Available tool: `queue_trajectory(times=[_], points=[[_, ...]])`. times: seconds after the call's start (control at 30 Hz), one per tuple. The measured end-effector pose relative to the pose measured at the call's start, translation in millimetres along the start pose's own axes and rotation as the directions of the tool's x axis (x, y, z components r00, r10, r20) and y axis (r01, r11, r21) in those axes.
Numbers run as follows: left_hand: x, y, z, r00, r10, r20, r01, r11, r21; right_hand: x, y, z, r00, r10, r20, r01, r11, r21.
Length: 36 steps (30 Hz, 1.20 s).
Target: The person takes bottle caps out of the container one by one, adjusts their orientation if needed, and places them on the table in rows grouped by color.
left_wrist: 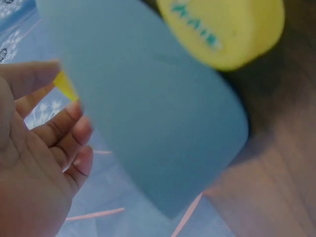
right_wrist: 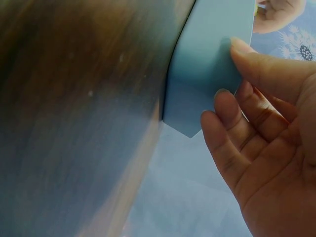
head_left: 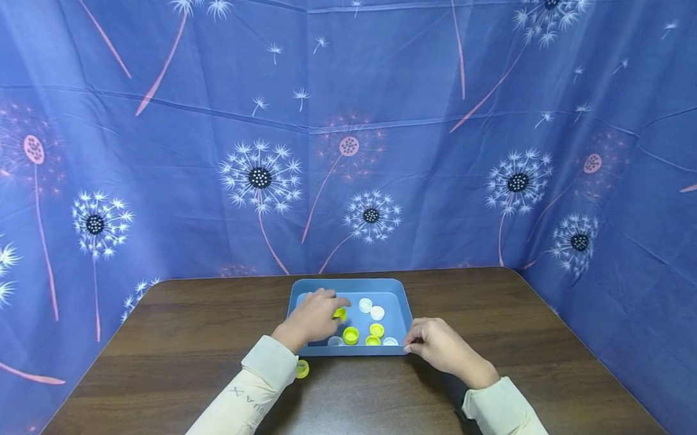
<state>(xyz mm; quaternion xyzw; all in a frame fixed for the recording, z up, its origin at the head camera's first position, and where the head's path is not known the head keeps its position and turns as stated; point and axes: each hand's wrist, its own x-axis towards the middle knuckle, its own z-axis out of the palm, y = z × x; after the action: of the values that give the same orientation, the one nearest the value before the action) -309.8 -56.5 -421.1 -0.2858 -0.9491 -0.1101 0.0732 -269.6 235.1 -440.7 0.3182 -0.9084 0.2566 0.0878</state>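
A shallow blue tray (head_left: 352, 286) on the table holds several yellow caps (head_left: 351, 335) and white caps (head_left: 377, 313). My left hand (head_left: 313, 317) reaches over the tray's left side and pinches a yellow cap (head_left: 340, 313) between thumb and fingers; in the left wrist view the tray wall hides most of that cap (left_wrist: 64, 86). With thumb and fingers my right hand (head_left: 436, 343) grips the tray's near right corner, the thumb (right_wrist: 247, 52) lying on the outer wall. Another yellow cap (head_left: 302, 369), with green lettering on top, lies outside the tray near its front left corner.
The brown wooden table (head_left: 365, 410) extends around the tray on all sides. Behind and beside it hangs a blue cloth (head_left: 432, 143) printed with dandelions. A clear cap (head_left: 335, 340) lies by the tray's front wall, under my left wrist.
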Motion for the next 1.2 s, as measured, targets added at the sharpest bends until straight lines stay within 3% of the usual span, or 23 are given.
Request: queue_trajectory(times=[0.37,0.9,1.03,1.2], points=[[-13.6,-0.9,-22.5,0.999,0.008,-0.051,-0.009,0.999,-0.036,-0.5,-2.7,-0.1,1.0,0.019,0.0,-0.019,1.0,-0.016],[-40.2,-5.9,-34.5,0.996,0.049,-0.074,-0.057,0.993,-0.105,-0.5,-2.1,-0.6,1.0,0.008,-0.006,-0.008,1.0,-0.02],[-48.3,-5.8,-34.7,0.992,0.071,-0.105,-0.088,0.982,-0.17,-0.2,-1.3,-0.3,1.0,0.016,-0.002,-0.016,1.0,-0.02],[-59.6,-4.0,-31.9,0.986,0.107,-0.126,-0.139,0.949,-0.283,0.8,-1.6,-0.9,0.999,0.042,0.012,-0.042,0.999,-0.026]])
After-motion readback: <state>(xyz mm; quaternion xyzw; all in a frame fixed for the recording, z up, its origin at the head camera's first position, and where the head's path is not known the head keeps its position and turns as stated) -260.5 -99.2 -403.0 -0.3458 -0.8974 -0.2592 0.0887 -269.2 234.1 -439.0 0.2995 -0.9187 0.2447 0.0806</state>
